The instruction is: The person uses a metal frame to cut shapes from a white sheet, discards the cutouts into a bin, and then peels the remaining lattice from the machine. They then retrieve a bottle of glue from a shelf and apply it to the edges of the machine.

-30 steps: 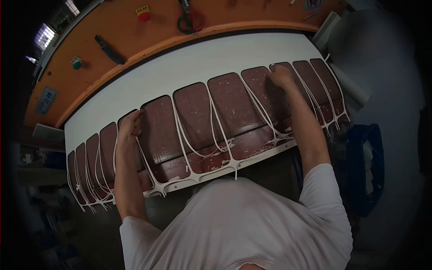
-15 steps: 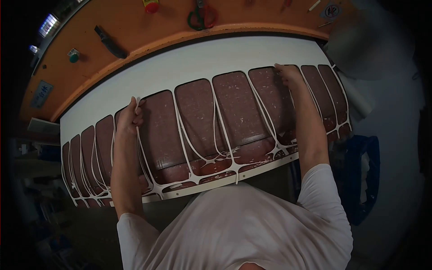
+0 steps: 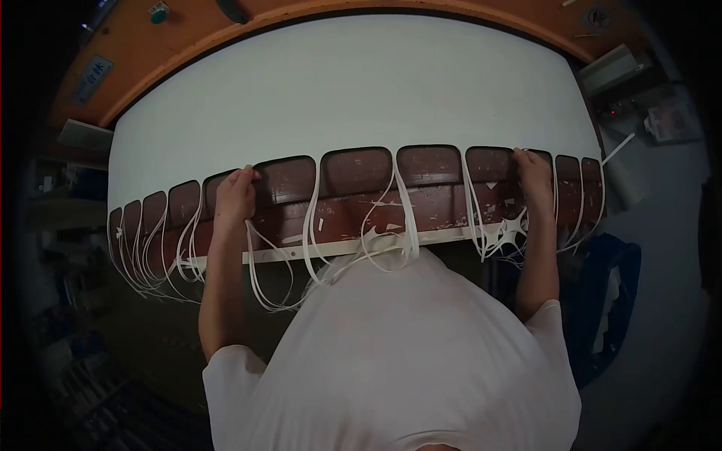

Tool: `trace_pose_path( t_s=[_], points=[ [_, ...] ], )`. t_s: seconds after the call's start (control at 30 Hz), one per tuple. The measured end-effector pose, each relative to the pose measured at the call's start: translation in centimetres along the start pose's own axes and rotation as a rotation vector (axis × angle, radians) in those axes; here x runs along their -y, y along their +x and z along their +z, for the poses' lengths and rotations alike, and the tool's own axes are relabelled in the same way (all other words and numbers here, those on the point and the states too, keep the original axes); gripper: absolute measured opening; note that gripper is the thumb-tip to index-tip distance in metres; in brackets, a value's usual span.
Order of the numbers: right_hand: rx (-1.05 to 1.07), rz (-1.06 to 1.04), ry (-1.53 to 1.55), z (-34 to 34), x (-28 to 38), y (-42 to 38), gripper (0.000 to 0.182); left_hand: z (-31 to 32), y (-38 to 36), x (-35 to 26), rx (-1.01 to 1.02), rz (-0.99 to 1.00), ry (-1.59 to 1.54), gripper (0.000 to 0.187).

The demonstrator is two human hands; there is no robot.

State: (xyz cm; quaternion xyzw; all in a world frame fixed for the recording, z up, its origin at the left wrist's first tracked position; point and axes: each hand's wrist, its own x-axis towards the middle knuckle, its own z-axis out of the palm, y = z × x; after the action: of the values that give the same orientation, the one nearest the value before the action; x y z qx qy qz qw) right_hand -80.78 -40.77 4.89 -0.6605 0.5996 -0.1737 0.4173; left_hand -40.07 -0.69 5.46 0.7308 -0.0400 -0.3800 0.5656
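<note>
A broad white sheet (image 3: 338, 90) covers the back of a brown work surface (image 3: 357, 169). Along its near side runs a row of rounded cut-outs, parted by thin white strips (image 3: 408, 214) that hang toward me. My left hand (image 3: 238, 195) pinches the sheet at the top edge of a cut-out on the left. On the right, my right hand (image 3: 532, 173) is closed on the same edge, its fingers partly hidden. Loose strips droop over the pale front rail (image 3: 282, 254), touching my shirt near the middle.
An orange panel (image 3: 301, 13) curves behind the sheet, with a green button (image 3: 159, 13) and a blue label (image 3: 93, 79) at its left. A blue frame-like object (image 3: 611, 301) stands at the right. White scraps lie on the brown surface.
Both hands have drawn the sheet toward me, so more plain white shows behind and less brown surface. The strips now sag over the front rail. The view has shifted too.
</note>
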Motion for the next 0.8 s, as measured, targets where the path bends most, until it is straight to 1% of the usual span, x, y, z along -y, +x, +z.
trace_pose_path(
  t_s=[0.07,0.13,0.2,0.27,0.33,0.43,0.53,0.57,0.63,0.67,0.73,0.8],
  points=[
    [-0.023,0.032,-0.012,0.1,0.3,-3.7,0.035,0.1,-2.0,1.2,-0.04,-0.01,0.009,0.028],
    [-0.035,0.05,0.014,-0.1,-1.1,-4.6,0.035,-0.2,-3.0,2.0,-0.055,-0.004,0.023,0.028],
    [-0.049,0.091,0.084,0.1,-1.7,-4.9,0.033,-0.4,-3.3,2.4,-0.04,0.002,0.01,0.027],
    [-0.05,0.068,0.129,0.4,-2.8,-5.4,0.032,-0.6,-3.6,3.3,-0.053,0.005,-0.023,0.028],
    [-0.078,0.048,0.14,0.7,-2.2,-5.3,0.031,-0.7,-3.0,3.4,-0.071,0.038,0.002,0.028],
    [-0.09,0.045,0.095,0.4,-3.5,-5.5,0.033,-0.6,-3.6,4.6,-0.088,0.061,0.007,0.028],
    [-0.169,-0.027,0.097,0.1,-5.4,-4.5,0.036,0.8,-4.8,4.8,-0.082,0.07,0.006,0.028],
    [-0.191,-0.042,0.146,0.3,-5.5,-4.3,0.04,0.7,-4.5,5.2,-0.067,0.09,-0.006,0.029],
    [-0.201,-0.015,0.215,0.4,-4.7,-4.3,0.038,1.6,-5.3,4.5,-0.099,0.083,0.024,0.03],
    [-0.199,-0.081,0.063,0.0,-5.8,-3.4,0.042,1.8,-5.3,4.3,-0.101,0.083,0.034,0.031],
    [-0.234,-0.199,-0.082,-0.1,-5.8,-3.7,0.042,1.9,-5.3,4.4,-0.075,0.111,0.039,0.032],
    [-0.118,-0.095,0.068,-0.3,-6.0,-3.3,0.041,1.8,-4.9,4.8,-0.082,0.136,0.048,0.033]
  ],
)
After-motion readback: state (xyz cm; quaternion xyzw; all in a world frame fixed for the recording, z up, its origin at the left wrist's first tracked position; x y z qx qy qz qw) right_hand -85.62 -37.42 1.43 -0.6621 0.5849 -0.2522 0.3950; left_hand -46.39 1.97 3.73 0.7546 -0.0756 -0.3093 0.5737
